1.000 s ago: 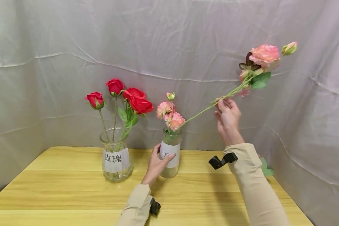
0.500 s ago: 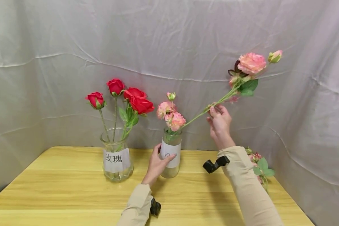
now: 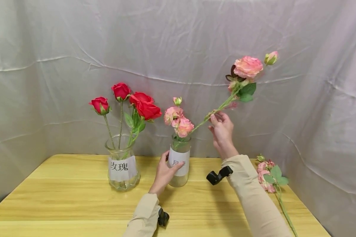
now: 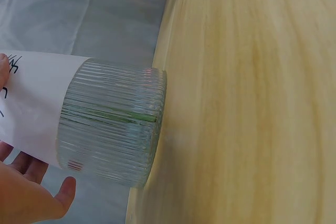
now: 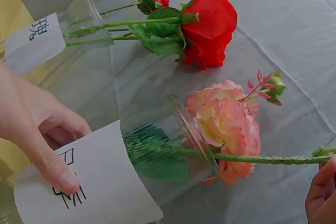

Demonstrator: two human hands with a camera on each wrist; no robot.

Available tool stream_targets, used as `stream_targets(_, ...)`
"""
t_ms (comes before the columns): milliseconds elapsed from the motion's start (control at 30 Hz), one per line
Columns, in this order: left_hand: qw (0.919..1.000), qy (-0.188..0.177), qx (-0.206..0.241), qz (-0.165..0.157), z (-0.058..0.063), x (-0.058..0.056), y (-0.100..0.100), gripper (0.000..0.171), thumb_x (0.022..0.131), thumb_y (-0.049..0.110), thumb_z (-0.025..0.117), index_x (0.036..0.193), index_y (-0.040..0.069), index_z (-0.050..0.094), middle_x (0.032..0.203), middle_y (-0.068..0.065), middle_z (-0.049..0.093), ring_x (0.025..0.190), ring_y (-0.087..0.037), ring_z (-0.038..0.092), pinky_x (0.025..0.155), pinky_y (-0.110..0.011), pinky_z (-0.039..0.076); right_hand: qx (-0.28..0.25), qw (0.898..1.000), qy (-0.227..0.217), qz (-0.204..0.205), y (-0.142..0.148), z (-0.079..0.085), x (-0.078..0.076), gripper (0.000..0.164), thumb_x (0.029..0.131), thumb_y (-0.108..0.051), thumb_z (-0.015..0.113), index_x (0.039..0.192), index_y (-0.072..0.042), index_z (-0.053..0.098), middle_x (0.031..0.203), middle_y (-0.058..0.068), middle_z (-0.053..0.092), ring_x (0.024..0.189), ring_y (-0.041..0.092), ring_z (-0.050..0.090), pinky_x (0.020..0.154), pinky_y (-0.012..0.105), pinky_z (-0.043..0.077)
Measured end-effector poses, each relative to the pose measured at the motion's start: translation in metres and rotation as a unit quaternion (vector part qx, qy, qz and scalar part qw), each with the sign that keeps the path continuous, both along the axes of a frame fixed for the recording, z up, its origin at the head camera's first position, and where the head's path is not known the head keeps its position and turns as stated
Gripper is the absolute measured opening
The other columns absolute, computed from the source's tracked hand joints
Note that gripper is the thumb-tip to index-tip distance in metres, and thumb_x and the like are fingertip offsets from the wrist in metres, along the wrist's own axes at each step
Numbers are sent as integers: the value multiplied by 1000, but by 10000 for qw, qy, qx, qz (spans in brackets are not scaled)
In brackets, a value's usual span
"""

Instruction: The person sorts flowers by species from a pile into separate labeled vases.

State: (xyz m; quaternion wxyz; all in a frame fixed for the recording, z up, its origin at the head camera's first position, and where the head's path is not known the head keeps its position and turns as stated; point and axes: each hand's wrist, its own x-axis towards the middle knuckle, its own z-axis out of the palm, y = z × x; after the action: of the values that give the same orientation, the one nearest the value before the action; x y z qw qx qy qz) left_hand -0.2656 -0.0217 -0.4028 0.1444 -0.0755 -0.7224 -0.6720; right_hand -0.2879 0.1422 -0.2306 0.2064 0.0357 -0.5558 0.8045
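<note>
My left hand [image 3: 163,173] grips a ribbed clear glass vase [image 3: 179,181] standing on the table, its white paper label partly under the thumb. Pink ruffled blooms [image 3: 184,127] rise just over the vase's mouth. With thumb and fingers, my right hand [image 3: 223,133] pinches the stem of a long artificial pink flower [image 3: 248,66], which leans up to the right. In the right wrist view its green stem [image 5: 262,159] runs into the vase's mouth. A cut stem end [image 4: 144,117] shows through the glass near the base in the left wrist view.
On the left stands a wider glass vase [image 3: 123,185] with a lettered label, holding several red roses [image 3: 147,107]. Another pink flower [image 3: 264,179] lies near the table's right edge. Grey cloth [image 3: 195,42] hangs behind and at both sides of the wooden table [image 3: 77,204].
My right hand has moved left and slightly down toward the vase, bringing the long pink flower along. The flower lying at the right has come into fuller view. My left hand keeps its place.
</note>
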Motion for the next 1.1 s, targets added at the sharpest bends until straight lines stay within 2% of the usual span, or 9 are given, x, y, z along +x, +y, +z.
stream_targets(167, 10000, -17, -14, -6, -1, 0, 0, 72, 81, 24, 79, 139, 1, 42, 136, -20, 47, 125, -36, 43, 102, -52, 35, 349, 9991, 251, 26, -4, 5, 2, 30, 95, 1, 56, 124, 7, 51, 92, -1, 64, 80, 9, 61, 55, 15, 42)
stream_targets(233, 10000, 7, -17, -21, -1, 0, -1, 72, 81, 24, 78, 139, 1, 41, 136, -20, 47, 125, -36, 43, 102, -53, 35, 504, 9981, 357, -14, -5, 6, 2, 28, 94, 2, 58, 121, 8, 53, 85, -7, 65, 77, 8, 61, 53, 15, 42)
stream_targets(400, 10000, 20, -3, -48, -3, 0, -2, 72, 82, 24, 78, 139, 2, 41, 135, -19, 47, 124, -35, 43, 102, -54, 34, 810, 9957, 448, -76, -9, 7, 3, 22, 93, 3, 60, 114, 6, 57, 79, -11, 65, 73, 6, 62, 51, 15, 41)
stream_targets(567, 10000, 11, 38, -38, -4, 1, -1, 72, 81, 24, 79, 139, 2, 42, 136, -19, 47, 125, -35, 42, 103, -54, 33, 855, 9951, 478, -128, -10, 8, 3, 15, 92, 3, 61, 107, 0, 60, 80, -10, 65, 72, 6, 62, 51, 16, 41)
stream_targets(767, 9999, -49, 156, -34, -3, 1, 0, 72, 80, 23, 80, 139, 4, 43, 137, -18, 47, 127, -34, 41, 104, -52, 32, 844, 9948, 545, -182, -8, 10, 3, 14, 92, 3, 61, 106, 1, 59, 80, -10, 65, 72, 6, 61, 50, 16, 41)
stream_targets(933, 9999, -27, 157, -65, -2, 1, 0, 72, 81, 23, 79, 139, 3, 42, 137, -18, 47, 127, -34, 41, 104, -52, 32, 772, 9946, 654, -220, -4, 13, 3, 19, 92, 3, 60, 111, 6, 58, 79, -10, 66, 72, 6, 60, 50, 15, 41)
stream_targets(1100, 9999, 19, 93, -47, -2, 1, 0, 72, 81, 23, 79, 139, 2, 42, 137, -18, 47, 127, -35, 41, 105, -53, 30, 923, 9932, 658, -262, -2, 15, 3, 24, 93, 3, 60, 115, 9, 57, 81, -10, 66, 72, 6, 61, 51, 15, 41)
